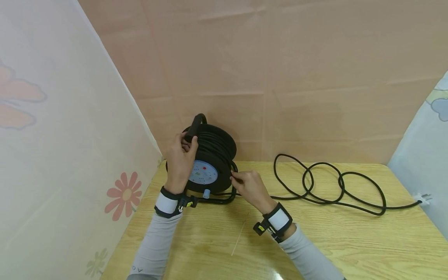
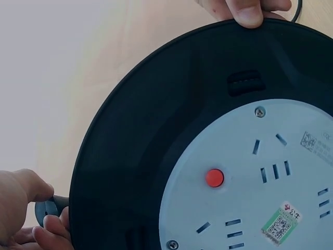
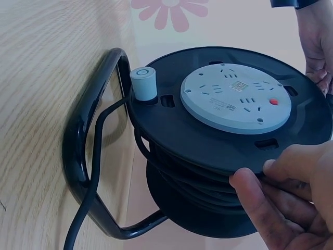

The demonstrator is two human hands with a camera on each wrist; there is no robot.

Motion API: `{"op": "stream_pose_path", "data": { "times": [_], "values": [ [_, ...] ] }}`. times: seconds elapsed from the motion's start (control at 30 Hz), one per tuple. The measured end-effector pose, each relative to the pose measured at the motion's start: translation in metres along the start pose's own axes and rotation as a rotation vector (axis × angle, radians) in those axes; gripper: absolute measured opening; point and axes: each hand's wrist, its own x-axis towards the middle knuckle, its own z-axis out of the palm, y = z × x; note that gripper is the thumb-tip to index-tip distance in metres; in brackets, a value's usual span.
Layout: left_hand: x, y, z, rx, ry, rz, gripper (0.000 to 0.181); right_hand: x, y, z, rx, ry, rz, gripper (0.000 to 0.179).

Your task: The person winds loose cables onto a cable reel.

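wood tbl [image 1: 210, 241], tan backdrop [image 1: 297, 77] behind; cable reel [image 1: 224, 171] stands at tbl's left end. l hand [image 1: 181, 159] curled round handle [image 1: 195, 127], r hand [image 1: 250, 187] pinching rim [image 3: 182, 152]. prob winding step; next needs rim turned w/ loose cable [image 1: 327, 202] guided in.

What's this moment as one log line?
left hand: grips handle | right hand: pinches reel edge | cable: partly wound, rest looped on table | plug: table's right edge
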Motion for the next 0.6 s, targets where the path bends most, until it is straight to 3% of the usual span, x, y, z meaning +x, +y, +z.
{"op": "stream_pose_path", "data": {
  "times": [0.6],
  "values": [
    [-0.011, 0.011, 0.004, -0.009, 0.01, 0.03, 0.04, -0.014, -0.004, -0.013, -0.025, 0.009, 0.01, 0.013]
  ]
}}
